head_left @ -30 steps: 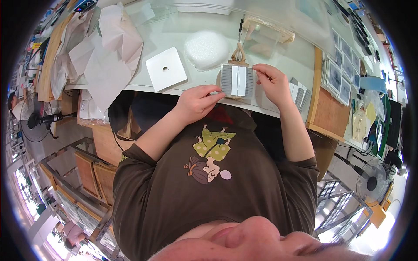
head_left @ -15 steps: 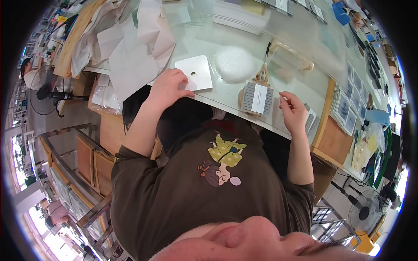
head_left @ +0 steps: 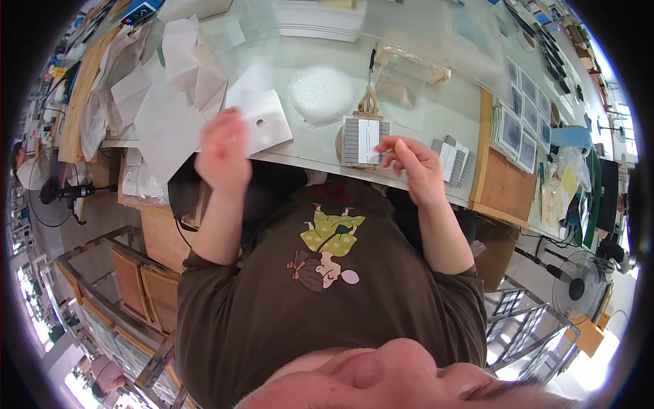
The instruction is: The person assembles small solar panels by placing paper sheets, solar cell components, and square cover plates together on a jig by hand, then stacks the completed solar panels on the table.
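Note:
My left hand [head_left: 223, 151] is smeared by motion over the left edge of a white square pad [head_left: 271, 117] with a small round hole. A pale blur shows beside it, and I cannot tell whether the fingers hold anything. My right hand [head_left: 415, 169] has its thumb and fingers drawn together at the right side of a grey ribbed panel [head_left: 352, 144]. Whatever they pinch, if anything, is hidden. A white strip [head_left: 368, 140] runs down the panel's middle. The panel rests on a round brown base with a wooden clamp-like piece [head_left: 368, 103] behind it.
White foam [head_left: 320, 95] lies behind the pad. Crumpled white paper [head_left: 180, 102] covers the table's left side. More grey ribbed panels [head_left: 449, 158] lie right of my hand. Stacked dark-faced panels [head_left: 521, 129] stand farther right, past a wooden edge [head_left: 481, 146].
My left hand has lifted off the pad's front edge and is moving. My right hand has come left to the ribbed panel's edge. The whole view has shifted, with the table now farther left.

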The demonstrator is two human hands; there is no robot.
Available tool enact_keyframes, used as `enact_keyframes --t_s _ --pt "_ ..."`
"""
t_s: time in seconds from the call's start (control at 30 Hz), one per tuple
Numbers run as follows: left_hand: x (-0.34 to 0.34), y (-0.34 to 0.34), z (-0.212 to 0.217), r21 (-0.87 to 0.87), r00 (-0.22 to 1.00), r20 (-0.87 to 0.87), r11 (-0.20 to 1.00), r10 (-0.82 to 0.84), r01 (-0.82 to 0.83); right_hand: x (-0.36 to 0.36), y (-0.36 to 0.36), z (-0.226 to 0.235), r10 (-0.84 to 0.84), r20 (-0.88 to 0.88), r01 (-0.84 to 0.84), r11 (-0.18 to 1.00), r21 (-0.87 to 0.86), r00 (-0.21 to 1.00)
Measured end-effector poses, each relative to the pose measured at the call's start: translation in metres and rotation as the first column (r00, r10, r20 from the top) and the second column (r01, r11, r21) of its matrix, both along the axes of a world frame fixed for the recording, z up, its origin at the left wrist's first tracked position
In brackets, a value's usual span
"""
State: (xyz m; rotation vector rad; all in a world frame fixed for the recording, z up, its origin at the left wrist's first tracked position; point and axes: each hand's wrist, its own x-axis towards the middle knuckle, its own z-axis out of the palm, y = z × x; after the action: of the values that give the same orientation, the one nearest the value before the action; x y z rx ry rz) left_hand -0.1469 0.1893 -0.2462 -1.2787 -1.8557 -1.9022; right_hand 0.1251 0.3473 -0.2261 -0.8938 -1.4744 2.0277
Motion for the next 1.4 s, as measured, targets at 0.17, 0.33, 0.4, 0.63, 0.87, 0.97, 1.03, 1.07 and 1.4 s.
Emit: enact_keyframes --t_s 0.17,0.33,0.4,0.63,0.87,0.97,1.03,1.07,1.4 --pt "0.061 0.040 0.019 -0.268 0.668 -0.500 0.832 -0.551 0.485 -0.013 -0.014 0.016 -0.044 -0.079 0.022 0.966 -0.258 0.996" --pt "0.078 0.054 0.003 -0.214 0.893 0.376 0.914 -0.247 0.344 -0.004 -0.007 0.005 -0.166 0.081 0.177 0.973 -0.150 0.983" --pt "0.071 0.055 -0.006 -0.357 0.761 0.602 0.770 -0.242 0.528 -0.001 -0.009 0.001 -0.191 0.115 0.206 0.969 -0.137 0.975" --pt "0.073 0.058 -0.014 -0.484 0.632 0.739 0.470 -0.232 0.738 0.008 -0.006 -0.025 -0.213 0.248 0.215 0.976 0.020 0.945" --pt "0.075 0.060 -0.012 -0.553 0.677 0.719 0.463 -0.154 0.693 0.008 -0.009 -0.033 -0.236 0.270 0.221 0.972 0.085 0.933" --pt "0.074 0.060 -0.016 -0.570 0.690 0.708 0.454 -0.151 0.685 0.008 -0.009 -0.034 -0.237 0.286 0.214 0.971 0.107 0.929" --pt "0.074 0.060 -0.016 -0.575 0.694 0.703 0.453 -0.152 0.682 0.008 -0.009 -0.034 -0.244 0.270 0.217 0.968 0.128 0.931" --pt "0.075 0.060 -0.015 -0.576 0.695 0.703 0.450 -0.154 0.682 0.008 -0.009 -0.035 -0.244 0.270 0.216 0.968 0.127 0.932" --pt "0.084 0.053 -0.020 -0.562 0.904 -0.116 0.778 -0.412 0.283 0.022 -0.006 -0.037 -0.241 0.276 -0.032 0.697 0.716 0.930"
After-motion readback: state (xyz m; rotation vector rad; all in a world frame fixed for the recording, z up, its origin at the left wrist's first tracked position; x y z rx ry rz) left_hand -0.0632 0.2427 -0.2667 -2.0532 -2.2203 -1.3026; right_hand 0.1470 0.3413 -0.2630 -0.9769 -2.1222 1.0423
